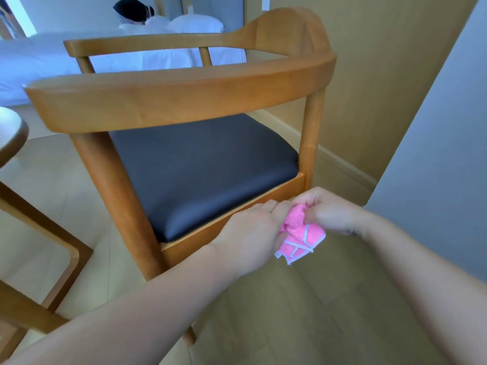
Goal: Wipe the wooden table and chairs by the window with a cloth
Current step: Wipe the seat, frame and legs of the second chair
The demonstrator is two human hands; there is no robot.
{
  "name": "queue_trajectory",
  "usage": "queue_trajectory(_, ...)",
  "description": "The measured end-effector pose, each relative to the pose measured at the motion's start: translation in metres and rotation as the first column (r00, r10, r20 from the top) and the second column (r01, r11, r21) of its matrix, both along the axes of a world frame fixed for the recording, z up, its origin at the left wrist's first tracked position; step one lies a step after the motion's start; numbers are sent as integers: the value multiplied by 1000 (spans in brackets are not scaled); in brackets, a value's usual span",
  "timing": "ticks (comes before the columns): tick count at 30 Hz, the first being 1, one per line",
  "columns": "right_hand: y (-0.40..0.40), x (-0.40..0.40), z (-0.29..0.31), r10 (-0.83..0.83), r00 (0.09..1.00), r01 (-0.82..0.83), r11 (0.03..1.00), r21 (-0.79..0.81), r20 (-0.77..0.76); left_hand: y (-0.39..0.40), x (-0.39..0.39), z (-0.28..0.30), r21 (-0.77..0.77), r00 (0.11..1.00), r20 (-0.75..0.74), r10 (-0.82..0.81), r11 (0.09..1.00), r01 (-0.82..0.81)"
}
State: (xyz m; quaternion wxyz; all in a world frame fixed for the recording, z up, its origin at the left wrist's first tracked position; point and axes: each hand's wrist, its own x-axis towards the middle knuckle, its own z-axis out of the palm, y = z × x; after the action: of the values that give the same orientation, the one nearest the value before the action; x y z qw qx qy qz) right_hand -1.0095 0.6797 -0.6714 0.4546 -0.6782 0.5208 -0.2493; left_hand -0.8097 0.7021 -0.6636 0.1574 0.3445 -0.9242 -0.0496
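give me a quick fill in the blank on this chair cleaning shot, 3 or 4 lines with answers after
1. Both hands hold a cloth whose colour is ____.
2. The chair has a wooden frame and a seat cushion coloured ____.
3. The left hand and right hand hold the cloth in front of the chair's ____ rail.
4. Behind the chair stands a bed with ____ bedding.

Answers: pink; black; seat; white

We're in a bedroom, prob. hotel: white bed (79,59) w/ pillows (195,23) upper left, wooden chair (184,98) center, table edge (13,133) left.
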Motion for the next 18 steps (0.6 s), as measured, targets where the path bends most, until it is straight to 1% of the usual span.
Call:
queue_trajectory(4,2,-21,29,-11,999,13,999,-39,40,-5,-30,33,-13,999,11,47,999,-47)
queue_trajectory(6,3,-36,45,-20,997,24,998,-54,73,-6,-46,53,38,997,-24,66,997,-65)
queue_trajectory(9,9,-59,82,-14,992,22,997,-68,122,-5,-67,86,72,993,-113,28,997,-20)
queue_trajectory(11,13,-70,115,-78,980,92,993,-71,183,-3,-78,115,139,971,-237,32,990,2)
queue_trajectory(13,15,-76,155,-160,961,179,981,-69,225,1,-91,152,234,935,-345,78,972,6)
queue_trajectory(15,16,-73,201,-200,955,219,973,-66,218,6,-100,193,310,910,-395,128,951,1)
queue_trajectory(18,18,-58,280,-233,954,246,968,-51,188,4,-97,263,356,884,-436,170,934,-4)
